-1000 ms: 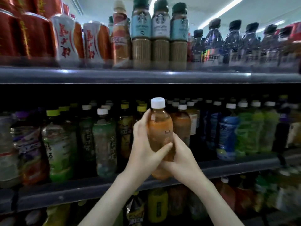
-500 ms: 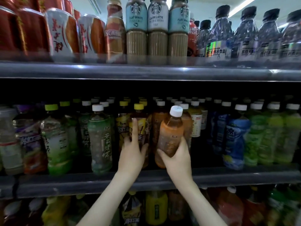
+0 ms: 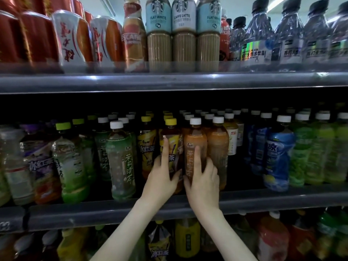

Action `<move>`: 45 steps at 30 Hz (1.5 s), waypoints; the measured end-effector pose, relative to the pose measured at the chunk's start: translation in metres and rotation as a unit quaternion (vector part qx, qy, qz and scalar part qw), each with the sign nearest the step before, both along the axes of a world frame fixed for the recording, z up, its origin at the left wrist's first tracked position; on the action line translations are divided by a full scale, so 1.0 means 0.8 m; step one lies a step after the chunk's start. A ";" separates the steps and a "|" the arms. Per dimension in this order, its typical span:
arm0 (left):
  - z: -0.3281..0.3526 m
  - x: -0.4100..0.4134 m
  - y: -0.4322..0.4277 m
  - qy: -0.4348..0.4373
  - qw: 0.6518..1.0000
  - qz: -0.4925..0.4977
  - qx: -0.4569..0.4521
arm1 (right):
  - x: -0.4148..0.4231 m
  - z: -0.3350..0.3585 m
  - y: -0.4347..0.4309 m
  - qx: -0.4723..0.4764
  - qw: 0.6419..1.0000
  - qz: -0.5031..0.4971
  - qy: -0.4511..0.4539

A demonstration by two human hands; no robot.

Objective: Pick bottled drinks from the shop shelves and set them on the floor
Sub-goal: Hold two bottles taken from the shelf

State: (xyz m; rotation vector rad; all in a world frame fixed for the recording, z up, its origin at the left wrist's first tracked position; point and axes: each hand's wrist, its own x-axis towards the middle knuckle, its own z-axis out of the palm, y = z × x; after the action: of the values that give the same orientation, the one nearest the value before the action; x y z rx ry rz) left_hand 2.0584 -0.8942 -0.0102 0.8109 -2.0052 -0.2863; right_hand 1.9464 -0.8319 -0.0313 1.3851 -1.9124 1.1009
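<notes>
- Orange bottle (image 3: 194, 140), white cap: is standing upright at the front of the middle shelf (image 3: 94, 211), touching a matching orange bottle on its right.
- Right hand (image 3: 204, 182): is gripping the orange bottle low down, with the index finger lying straight up the label, the thumb on the left side and the other fingers curling round the right side.
- Yellow-capped bottle (image 3: 172, 136), dark tea: is standing just left of the orange bottle.
- Left hand (image 3: 162, 178): is lying open against the front of the yellow-capped bottle, with the index finger pointing straight up and the thumb spreading to the right.
- Green tea bottle (image 3: 120, 161): is standing further left on the same shelf.
- Blue bottle (image 3: 278, 153): is standing to the right, with green bottles beyond it.
- Top shelf (image 3: 169, 81): is carrying red cans (image 3: 69, 38), coffee bottles (image 3: 183, 34) and water bottles (image 3: 258, 44).
- Bottom row (image 3: 187, 240): more bottles are showing below, in dim light.
</notes>
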 end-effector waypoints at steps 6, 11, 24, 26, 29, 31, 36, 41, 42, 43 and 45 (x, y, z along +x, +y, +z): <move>-0.009 -0.005 0.002 0.017 1.000 0.000 -0.003 | -0.005 -0.011 -0.001 0.036 0.998 0.025 -0.033; -0.018 0.003 0.014 0.005 1.000 -0.018 0.002 | 0.005 -0.017 0.007 0.051 0.998 0.013 -0.034; -0.243 0.122 0.118 -0.110 0.984 -0.126 -0.056 | 0.088 -0.254 0.135 0.163 0.975 0.090 -0.124; -0.298 0.141 0.139 -0.163 0.975 -0.150 -0.006 | 0.094 -0.309 0.156 0.214 0.958 0.088 -0.170; -0.386 0.166 0.171 -0.243 0.951 -0.155 0.108 | 0.100 -0.397 0.189 0.296 0.919 0.078 -0.250; -0.449 0.183 0.192 -0.289 0.923 -0.137 0.216 | 0.102 -0.465 0.215 0.355 0.883 0.070 -0.298; -0.623 0.219 0.242 -0.420 0.824 -0.067 0.375 | 0.110 -0.648 0.299 0.467 0.789 0.007 -0.398; -0.807 0.233 0.284 -0.492 0.743 -0.052 0.450 | 0.114 -0.821 0.371 0.563 0.725 -0.029 -0.397; -0.842 0.232 0.290 -0.496 0.736 -0.054 0.457 | 0.109 -0.853 0.378 0.568 0.724 -0.051 -0.388; -0.877 0.227 0.294 -0.495 0.733 -0.056 0.463 | 0.100 -0.886 0.381 0.577 0.722 -0.080 -0.374; -0.944 0.210 0.298 -0.485 0.738 -0.062 0.464 | 0.071 -0.950 0.381 0.581 0.719 -0.130 -0.358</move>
State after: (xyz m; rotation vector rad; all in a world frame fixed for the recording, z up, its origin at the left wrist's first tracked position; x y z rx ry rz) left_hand 2.2263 -0.6559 -0.7650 1.6972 -2.9005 -1.2193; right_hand 2.0032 -0.5273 -0.7911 1.1270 -3.5927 0.1246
